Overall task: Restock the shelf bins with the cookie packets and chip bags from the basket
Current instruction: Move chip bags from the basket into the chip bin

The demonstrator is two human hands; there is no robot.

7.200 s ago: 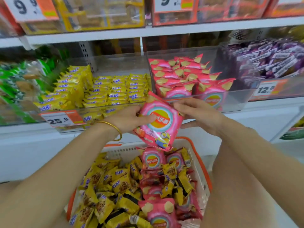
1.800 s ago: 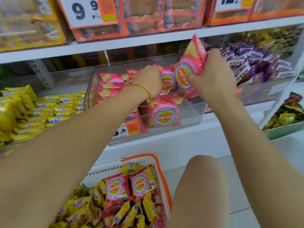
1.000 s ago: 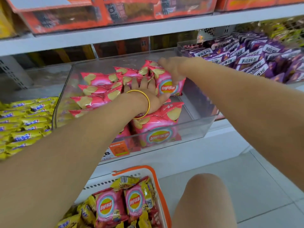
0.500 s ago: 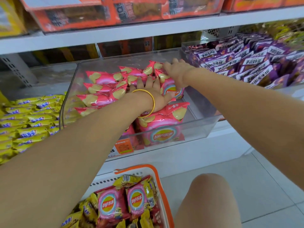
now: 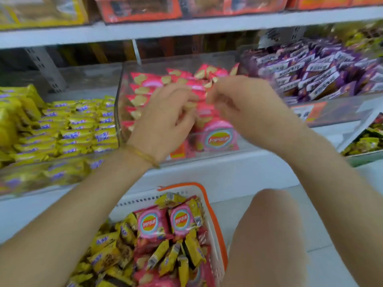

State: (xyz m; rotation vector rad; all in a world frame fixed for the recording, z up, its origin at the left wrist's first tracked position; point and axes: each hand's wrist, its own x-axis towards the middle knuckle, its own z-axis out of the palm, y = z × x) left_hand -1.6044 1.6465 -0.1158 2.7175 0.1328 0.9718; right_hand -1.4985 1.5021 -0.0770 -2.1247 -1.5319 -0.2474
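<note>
Ur left hand (image 5: pixel 165 119) + right hand (image 5: pixel 244 106) hung mid-frame, fingers loose-curled, nothing gripped afaict (blurry). Chip bags (image 5: pixel 151 223) sat upright in basket (image 5: pixel 141 198), lower center, straight below. Left hand looked nearer.

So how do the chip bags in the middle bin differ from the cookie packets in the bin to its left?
The chip bags are pink, wide and puffy; the cookie packets are yellow, narrow and flat. The chip bags stand or lean in rows; the cookie packets lie stacked. Both sit in clear bins on the same shelf.
</note>
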